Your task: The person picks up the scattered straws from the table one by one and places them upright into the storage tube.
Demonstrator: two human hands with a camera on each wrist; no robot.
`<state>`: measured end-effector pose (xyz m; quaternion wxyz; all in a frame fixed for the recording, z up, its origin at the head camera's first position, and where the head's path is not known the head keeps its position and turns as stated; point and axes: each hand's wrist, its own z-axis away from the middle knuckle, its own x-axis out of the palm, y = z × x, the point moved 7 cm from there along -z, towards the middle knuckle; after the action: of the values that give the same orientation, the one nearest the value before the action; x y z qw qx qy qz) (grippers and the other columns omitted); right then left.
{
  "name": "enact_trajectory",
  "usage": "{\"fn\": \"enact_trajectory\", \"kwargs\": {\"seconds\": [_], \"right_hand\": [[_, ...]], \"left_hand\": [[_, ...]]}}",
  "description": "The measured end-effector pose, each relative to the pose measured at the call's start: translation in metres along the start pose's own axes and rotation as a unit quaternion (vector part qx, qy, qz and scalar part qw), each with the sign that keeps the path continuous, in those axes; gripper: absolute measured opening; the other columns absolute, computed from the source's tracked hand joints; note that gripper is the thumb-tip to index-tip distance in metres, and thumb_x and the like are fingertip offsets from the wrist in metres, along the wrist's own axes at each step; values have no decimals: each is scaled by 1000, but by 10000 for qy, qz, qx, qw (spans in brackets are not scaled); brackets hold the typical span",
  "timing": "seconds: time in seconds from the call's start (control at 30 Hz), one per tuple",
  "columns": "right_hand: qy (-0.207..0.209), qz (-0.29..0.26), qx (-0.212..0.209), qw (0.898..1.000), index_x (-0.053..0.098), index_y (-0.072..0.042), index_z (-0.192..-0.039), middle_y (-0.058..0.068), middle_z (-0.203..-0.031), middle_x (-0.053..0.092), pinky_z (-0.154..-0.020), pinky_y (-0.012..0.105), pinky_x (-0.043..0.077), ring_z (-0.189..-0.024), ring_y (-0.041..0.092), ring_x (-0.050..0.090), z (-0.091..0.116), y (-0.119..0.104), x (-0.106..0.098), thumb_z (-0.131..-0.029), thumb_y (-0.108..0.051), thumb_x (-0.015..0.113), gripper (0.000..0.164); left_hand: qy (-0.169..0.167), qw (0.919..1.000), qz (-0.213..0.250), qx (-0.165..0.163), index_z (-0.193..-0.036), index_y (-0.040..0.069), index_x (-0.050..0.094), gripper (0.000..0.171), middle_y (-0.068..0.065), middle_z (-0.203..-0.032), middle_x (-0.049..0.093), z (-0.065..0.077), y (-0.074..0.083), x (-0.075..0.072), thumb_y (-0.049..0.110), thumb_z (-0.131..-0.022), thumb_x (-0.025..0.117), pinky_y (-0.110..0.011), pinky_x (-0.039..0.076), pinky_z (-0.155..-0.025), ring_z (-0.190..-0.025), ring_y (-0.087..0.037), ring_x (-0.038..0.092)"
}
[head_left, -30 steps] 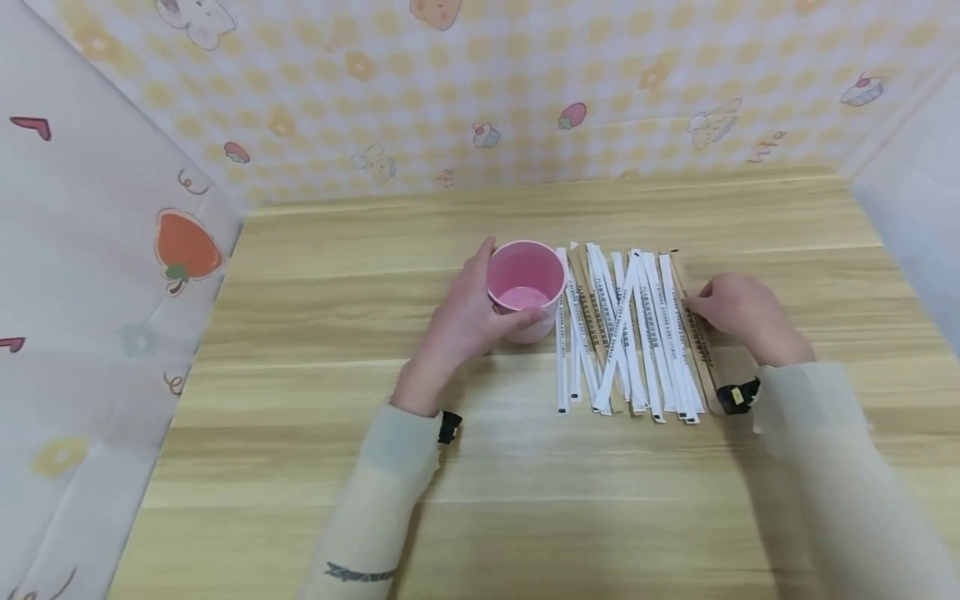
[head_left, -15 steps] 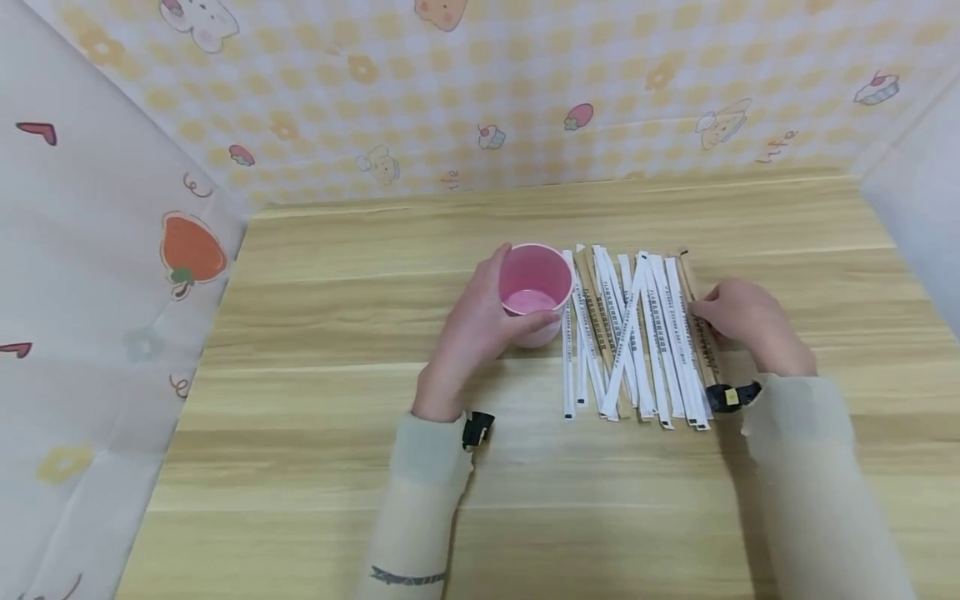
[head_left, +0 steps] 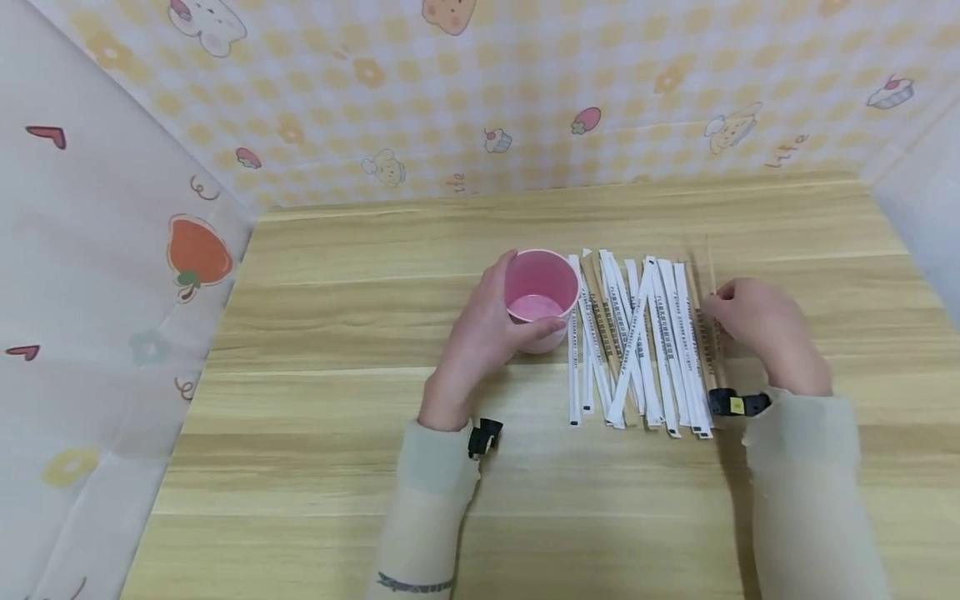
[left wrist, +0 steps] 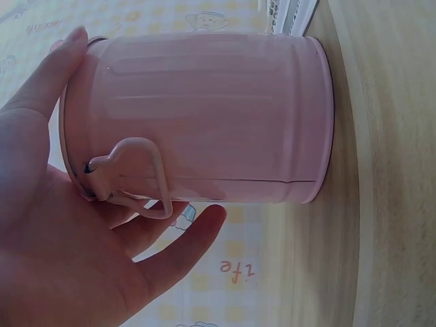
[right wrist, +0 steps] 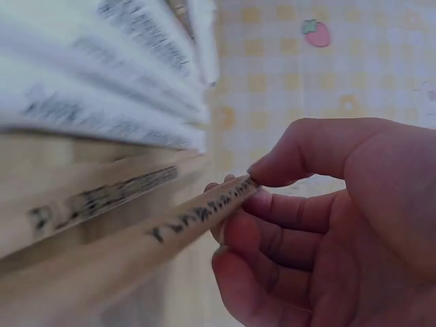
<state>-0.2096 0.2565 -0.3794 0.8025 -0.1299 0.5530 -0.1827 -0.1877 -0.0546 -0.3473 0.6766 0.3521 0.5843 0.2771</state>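
Note:
My left hand (head_left: 483,329) holds a pink metal pail (left wrist: 204,116) near its rim, thumb on one side and fingers on the other. The pail stands upright on the table, and its inside shows only bare pink. A small wire handle (left wrist: 163,177) sticks out of its side. At the right end of a row of paper-wrapped straws (head_left: 663,358), my right hand (head_left: 765,321) pinches one brown-wrapped straw (right wrist: 197,218) between thumb and fingertips. This straw is tilted, its far end raised. Beside it another brown-wrapped straw (right wrist: 109,194) lies along the white ones.
Several white and brown wrapped straws lie side by side, some crossing, right up against the pail. The wooden table (head_left: 315,400) meets a yellow checked backdrop (head_left: 420,92) at the back and a white side panel (head_left: 97,275) at the left.
My right hand has drawn a brown-wrapped straw up and away from the one beside it. The left hand stays on the pail. The head view has shifted slightly.

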Motion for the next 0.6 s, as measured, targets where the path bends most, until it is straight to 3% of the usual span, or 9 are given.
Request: {"fn": "enact_trajectory", "kwargs": {"seconds": [0.27,0.37,0.5,0.6], "right_hand": [[525,109,-193,9984,54,3,-110,23,-98,56,-60,42,40,-80,34,49,9,-17,-13,-88,-32,44,42],[992,20,-374,9944,52,4,-113,24,-102,56,-60,44,41,-80,34,52,15,-32,-25,-89,-28,43,42],[1899,-250,-861,9777,55,2,-113,18,-94,60,-54,37,40,-72,29,55,33,-61,-41,-90,-24,43,37],[2620,-456,-1376,9541,59,-1,-111,14,-88,63,-55,27,39,-69,28,57,52,-89,-51,-90,-23,46,33]], "left_hand": [[77,9999,-64,44,-141,29,14,105,2,-134,34,0,-1,1,62,-59,70,-38,46,-82,-114,-20,41],[93,9999,-79,37,-141,29,14,105,2,-134,34,0,-1,0,64,-58,68,-38,47,-81,-113,-19,41],[61,9999,-81,51,-142,27,14,106,1,-133,35,1,0,0,64,-58,69,-38,47,-80,-112,-20,42],[42,9999,-76,94,-142,25,15,106,-1,-133,36,1,1,-1,62,-59,70,-38,47,-80,-112,-20,42]]}}
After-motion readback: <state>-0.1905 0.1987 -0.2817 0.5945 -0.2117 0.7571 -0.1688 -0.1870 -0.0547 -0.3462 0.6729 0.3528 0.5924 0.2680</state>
